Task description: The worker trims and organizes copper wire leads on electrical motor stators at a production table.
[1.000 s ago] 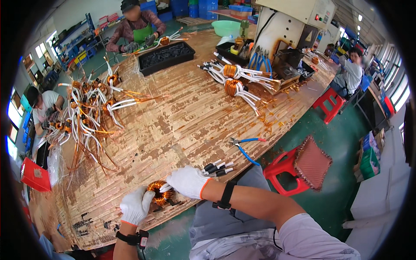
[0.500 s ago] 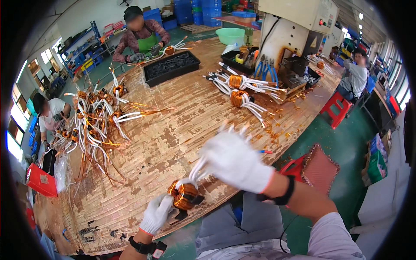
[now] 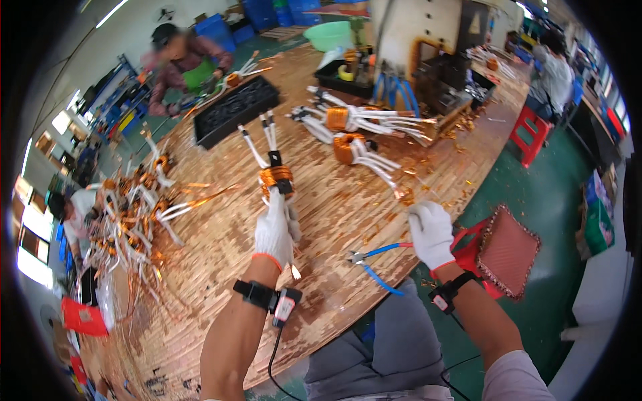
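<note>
My left hand (image 3: 275,234), in a white glove, is closed round the lower end of a copper-wound coil (image 3: 276,179). The coil stands out beyond my fingers, with black tape on it and white-sleeved leads pointing away from me. More leads hang below the glove, one with a bare copper end. Beside my right hand (image 3: 431,234), also gloved, lie wire cutters (image 3: 364,258) with splayed blue handles and jaws pointing left. The red end of one handle meets the glove's edge. My right fingers look curled, but blur and angle hide whether they grip the handle.
Two coils (image 3: 348,148) with white leads lie toward the far right, near copper scraps. A tangled coil pile (image 3: 137,214) lies at left. Beyond stand a black tray (image 3: 235,110) and a machine (image 3: 418,40). Co-workers sit around the table; a red stool (image 3: 528,137) stands right.
My left hand has moved up and away from me with the coil, whose leads now point away. My right hand has left the leads and moved right, beside the cutters. The view has shifted.
</note>
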A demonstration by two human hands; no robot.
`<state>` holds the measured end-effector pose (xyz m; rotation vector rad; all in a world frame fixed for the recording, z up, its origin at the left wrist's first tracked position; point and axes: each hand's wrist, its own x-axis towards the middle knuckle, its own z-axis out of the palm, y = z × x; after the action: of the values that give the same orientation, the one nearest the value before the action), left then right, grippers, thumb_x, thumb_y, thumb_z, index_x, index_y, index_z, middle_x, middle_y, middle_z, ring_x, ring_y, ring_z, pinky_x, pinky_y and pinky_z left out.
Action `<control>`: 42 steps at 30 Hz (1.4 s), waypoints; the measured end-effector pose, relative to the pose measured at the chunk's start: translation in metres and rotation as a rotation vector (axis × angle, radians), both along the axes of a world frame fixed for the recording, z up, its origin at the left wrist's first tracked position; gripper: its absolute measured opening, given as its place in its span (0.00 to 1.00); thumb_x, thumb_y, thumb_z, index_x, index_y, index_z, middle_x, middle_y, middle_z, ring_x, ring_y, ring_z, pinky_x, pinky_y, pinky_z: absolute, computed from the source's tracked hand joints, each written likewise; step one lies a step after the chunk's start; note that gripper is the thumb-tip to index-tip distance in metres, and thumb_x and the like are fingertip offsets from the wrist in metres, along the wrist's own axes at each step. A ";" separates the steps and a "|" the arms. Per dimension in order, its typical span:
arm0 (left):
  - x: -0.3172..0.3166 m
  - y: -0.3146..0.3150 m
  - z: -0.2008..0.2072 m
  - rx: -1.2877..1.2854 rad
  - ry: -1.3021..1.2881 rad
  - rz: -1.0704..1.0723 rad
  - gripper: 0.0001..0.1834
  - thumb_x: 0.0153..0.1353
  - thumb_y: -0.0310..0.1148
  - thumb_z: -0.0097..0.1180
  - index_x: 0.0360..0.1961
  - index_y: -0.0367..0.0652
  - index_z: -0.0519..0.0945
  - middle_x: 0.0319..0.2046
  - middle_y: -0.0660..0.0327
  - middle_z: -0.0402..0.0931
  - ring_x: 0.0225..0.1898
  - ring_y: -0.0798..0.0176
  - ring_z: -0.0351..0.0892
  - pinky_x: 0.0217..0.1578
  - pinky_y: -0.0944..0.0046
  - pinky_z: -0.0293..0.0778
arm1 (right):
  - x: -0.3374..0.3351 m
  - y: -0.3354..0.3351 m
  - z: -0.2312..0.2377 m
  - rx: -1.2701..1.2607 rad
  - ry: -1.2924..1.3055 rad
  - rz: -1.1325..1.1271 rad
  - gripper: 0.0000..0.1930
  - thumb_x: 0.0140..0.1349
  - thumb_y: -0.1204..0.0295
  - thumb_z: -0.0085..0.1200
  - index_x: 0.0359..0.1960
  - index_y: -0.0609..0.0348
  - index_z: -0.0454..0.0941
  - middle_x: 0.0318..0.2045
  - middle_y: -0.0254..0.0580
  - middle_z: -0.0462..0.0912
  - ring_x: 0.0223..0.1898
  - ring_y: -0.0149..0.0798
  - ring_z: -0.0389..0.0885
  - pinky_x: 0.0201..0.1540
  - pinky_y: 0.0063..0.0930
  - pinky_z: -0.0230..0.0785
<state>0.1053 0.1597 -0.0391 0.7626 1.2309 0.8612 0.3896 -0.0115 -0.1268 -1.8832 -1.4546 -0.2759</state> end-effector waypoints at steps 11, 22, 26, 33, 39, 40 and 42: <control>0.083 0.025 0.005 0.211 0.076 -0.248 0.20 0.73 0.43 0.55 0.58 0.42 0.77 0.41 0.60 0.82 0.29 0.67 0.79 0.32 0.64 0.78 | -0.004 -0.002 0.008 0.043 0.024 0.031 0.07 0.62 0.69 0.59 0.42 0.49 0.80 0.42 0.40 0.81 0.48 0.50 0.79 0.52 0.47 0.69; -0.023 -0.123 0.054 0.543 0.191 -0.644 0.23 0.75 0.41 0.55 0.62 0.35 0.76 0.47 0.60 0.81 0.47 0.65 0.80 0.52 0.64 0.77 | -0.035 -0.014 0.062 -0.018 0.290 0.164 0.17 0.68 0.62 0.57 0.53 0.57 0.81 0.50 0.50 0.82 0.55 0.52 0.78 0.59 0.47 0.70; -0.008 -0.157 0.048 0.244 -0.259 -0.606 0.23 0.77 0.42 0.52 0.64 0.38 0.73 0.49 0.61 0.79 0.49 0.66 0.79 0.54 0.62 0.76 | -0.129 -0.021 0.105 -0.073 0.767 0.608 0.24 0.72 0.68 0.54 0.66 0.65 0.70 0.61 0.56 0.78 0.64 0.45 0.76 0.67 0.35 0.68; 0.006 -0.198 0.049 0.031 -0.501 -0.587 0.33 0.75 0.45 0.54 0.75 0.42 0.61 0.64 0.63 0.69 0.64 0.65 0.71 0.65 0.58 0.69 | -0.130 -0.028 0.076 -0.237 0.542 0.308 0.13 0.70 0.60 0.53 0.48 0.53 0.78 0.42 0.58 0.85 0.48 0.64 0.81 0.46 0.50 0.76; 0.006 -0.209 0.066 0.116 -0.608 -0.491 0.30 0.76 0.38 0.52 0.75 0.44 0.63 0.64 0.62 0.72 0.64 0.65 0.72 0.66 0.59 0.67 | -0.131 -0.025 0.094 -0.114 0.421 0.340 0.12 0.71 0.60 0.50 0.47 0.52 0.78 0.40 0.55 0.84 0.46 0.63 0.82 0.45 0.52 0.76; -0.001 -0.208 0.060 0.116 -0.607 -0.480 0.30 0.76 0.38 0.52 0.75 0.44 0.63 0.64 0.62 0.72 0.64 0.65 0.72 0.66 0.59 0.67 | -0.127 -0.025 0.100 -0.081 0.439 0.347 0.11 0.70 0.62 0.50 0.46 0.52 0.79 0.40 0.54 0.84 0.45 0.62 0.82 0.46 0.52 0.76; -0.029 -0.207 0.039 0.503 -0.364 -0.587 0.28 0.76 0.38 0.51 0.74 0.42 0.67 0.62 0.61 0.75 0.62 0.65 0.74 0.64 0.61 0.69 | -0.104 -0.011 0.099 -0.073 -0.012 0.219 0.07 0.64 0.68 0.52 0.40 0.53 0.80 0.39 0.53 0.84 0.41 0.58 0.84 0.45 0.46 0.78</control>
<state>0.0767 -0.0469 -0.0005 1.2289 0.4181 0.7718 0.2853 -0.0229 -0.0277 -1.7614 -1.6826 -0.1315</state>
